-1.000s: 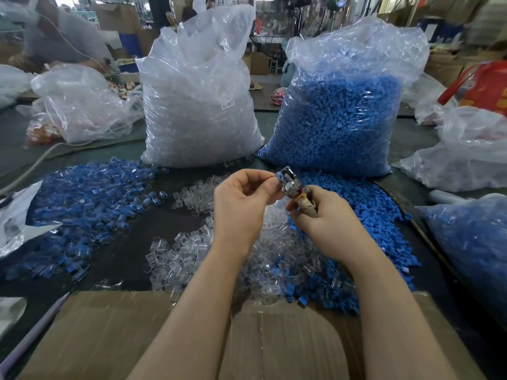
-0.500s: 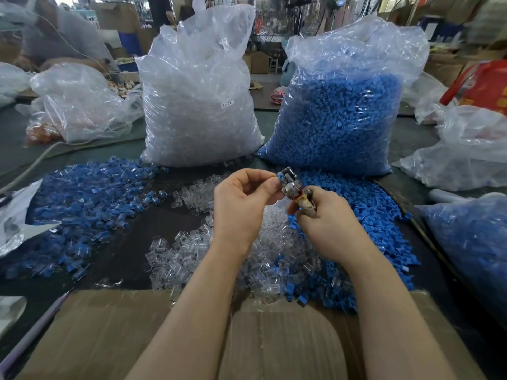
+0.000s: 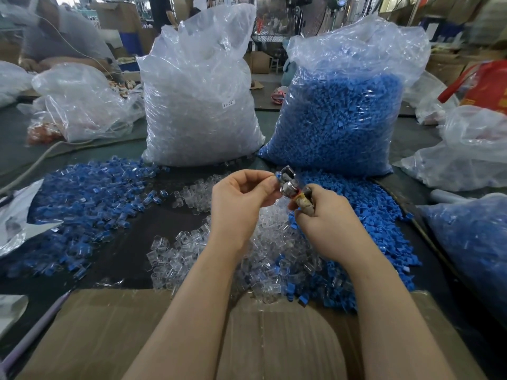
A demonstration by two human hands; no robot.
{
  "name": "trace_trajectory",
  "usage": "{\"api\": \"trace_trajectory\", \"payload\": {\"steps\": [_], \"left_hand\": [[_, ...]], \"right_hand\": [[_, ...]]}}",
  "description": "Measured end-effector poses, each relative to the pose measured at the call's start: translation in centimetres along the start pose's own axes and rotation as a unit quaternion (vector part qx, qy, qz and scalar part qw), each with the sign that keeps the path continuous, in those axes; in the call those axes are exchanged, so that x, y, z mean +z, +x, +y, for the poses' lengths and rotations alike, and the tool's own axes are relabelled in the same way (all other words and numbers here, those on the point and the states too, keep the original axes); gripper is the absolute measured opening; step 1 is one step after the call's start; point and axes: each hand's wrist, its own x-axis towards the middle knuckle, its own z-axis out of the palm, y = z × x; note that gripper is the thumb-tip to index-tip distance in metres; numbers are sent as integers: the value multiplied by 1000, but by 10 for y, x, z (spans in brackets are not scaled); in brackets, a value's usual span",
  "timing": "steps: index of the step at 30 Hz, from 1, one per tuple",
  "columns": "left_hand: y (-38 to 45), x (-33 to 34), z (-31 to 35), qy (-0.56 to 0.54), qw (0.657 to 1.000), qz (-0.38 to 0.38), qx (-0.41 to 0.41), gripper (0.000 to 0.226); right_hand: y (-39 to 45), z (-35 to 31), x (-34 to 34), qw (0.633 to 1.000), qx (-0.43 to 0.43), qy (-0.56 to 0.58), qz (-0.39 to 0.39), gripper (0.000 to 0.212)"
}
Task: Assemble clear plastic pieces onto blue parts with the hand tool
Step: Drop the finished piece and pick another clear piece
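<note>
Two hands at frame centre. Right hand (image 3: 326,226) grips one metal hand tool (image 3: 292,189); left hand (image 3: 241,207) pinches a blue part (image 3: 278,176) at its tip. Below lie loose clear pieces (image 3: 263,250). Two upright bags behind: clear-piece bag (image 3: 197,105) upper centre, blue-part bag (image 3: 343,119) upper right.

A dim workshop with stacked cardboard boxes (image 3: 259,61) behind the dark table (image 3: 131,237).
</note>
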Motion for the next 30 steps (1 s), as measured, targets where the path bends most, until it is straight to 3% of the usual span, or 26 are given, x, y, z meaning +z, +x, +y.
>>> {"api": "trace_trajectory", "payload": {"steps": [3, 5, 8, 11, 21, 27, 30], "left_hand": [[7, -22, 1, 45, 998, 42, -19, 6], [15, -47, -1, 152, 981, 119, -14, 8], [21, -89, -4, 369, 901, 227, -11, 5], [19, -120, -9, 476, 830, 286, -56, 11], [22, -130, -12, 566, 777, 228, -153, 31], [24, -123, -12, 575, 784, 178, -150, 35], [26, -124, -15, 623, 746, 163, -170, 44]], "right_hand": [[1, 4, 0, 1000, 15, -18, 18, 6], [1, 9, -2, 998, 35, -24, 35, 7], [2, 19, -5, 995, 61, -44, 63, 11], [3, 26, -7, 991, 87, -75, 62, 14], [3, 30, -9, 984, 120, -115, 64, 18], [3, 31, -9, 976, 154, -143, 62, 17], [3, 33, -9, 968, 177, -171, 59, 22]]}}
